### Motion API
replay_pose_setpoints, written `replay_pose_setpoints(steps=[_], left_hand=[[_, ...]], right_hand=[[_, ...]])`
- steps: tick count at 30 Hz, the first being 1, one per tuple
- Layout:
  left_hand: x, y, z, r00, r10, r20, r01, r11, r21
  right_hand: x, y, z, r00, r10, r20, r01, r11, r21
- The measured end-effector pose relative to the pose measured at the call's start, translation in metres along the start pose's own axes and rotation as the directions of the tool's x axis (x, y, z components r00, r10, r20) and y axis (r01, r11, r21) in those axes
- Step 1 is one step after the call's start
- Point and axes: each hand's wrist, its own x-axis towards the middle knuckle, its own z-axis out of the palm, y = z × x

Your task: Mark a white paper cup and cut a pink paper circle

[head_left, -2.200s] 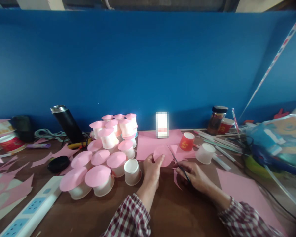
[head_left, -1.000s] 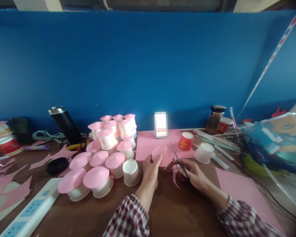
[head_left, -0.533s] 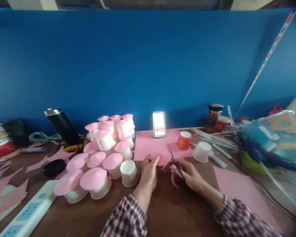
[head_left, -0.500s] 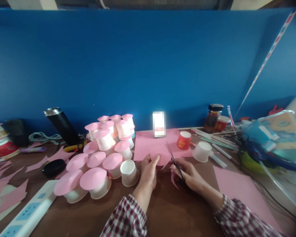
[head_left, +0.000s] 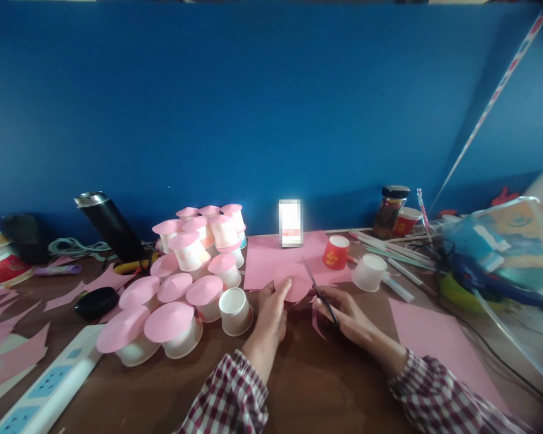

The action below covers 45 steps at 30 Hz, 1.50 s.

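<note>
My left hand (head_left: pixel 275 310) pinches a piece of pink paper (head_left: pixel 295 287) between thumb and fingers, over the middle of the table. In my right hand (head_left: pixel 346 316) is a pair of scissors (head_left: pixel 328 309) with black handles, the blades pointing up and to the left beside the paper's right edge. A thin pink paper strip (head_left: pixel 315 322) hangs down under the scissors. Left of my left hand stands a white paper cup (head_left: pixel 235 310), among several upturned cups topped with shallow pink paper cones (head_left: pixel 169 321). A red paper cup (head_left: pixel 335 252) stands beyond my right hand.
A pink sheet (head_left: pixel 266 259) lies behind my hands, another pink sheet (head_left: pixel 438 343) at right. A white cup (head_left: pixel 369 272), glue gun (head_left: pixel 489 280) and lidded jar (head_left: pixel 391 211) are also right. Leftward are a power strip (head_left: pixel 49 380), black flask (head_left: pixel 111 226) and pink scraps (head_left: pixel 22 349).
The whole view has shifted slightly, so things appear a little higher. My hands keep their grip on the paper and scissors, with the pink piece turned slightly.
</note>
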Motion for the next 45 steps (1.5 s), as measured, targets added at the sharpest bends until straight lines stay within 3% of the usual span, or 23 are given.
replay_pose_setpoints(steps=[4, 10, 16, 45], left_hand=[[0.002, -0.001, -0.002, 1.000, 0.023, 0.009, -0.024, 1.000, 0.013], [0.001, -0.004, -0.004, 0.999, 0.029, 0.027, -0.029, 1.000, 0.010], [0.000, -0.005, -0.002, 0.999, 0.039, 0.012, -0.039, 0.999, 0.017], [0.000, -0.007, -0.004, 0.999, 0.034, -0.028, -0.033, 0.998, 0.053]], right_hand=[[-0.001, -0.001, -0.001, 0.999, -0.016, 0.049, 0.016, 1.000, 0.003], [-0.002, -0.008, 0.001, 1.000, -0.009, 0.024, 0.011, 0.996, -0.085], [-0.002, -0.011, 0.002, 0.998, 0.003, 0.067, 0.001, 0.999, -0.050], [-0.001, -0.008, 0.001, 1.000, 0.011, 0.020, -0.009, 0.997, -0.071]])
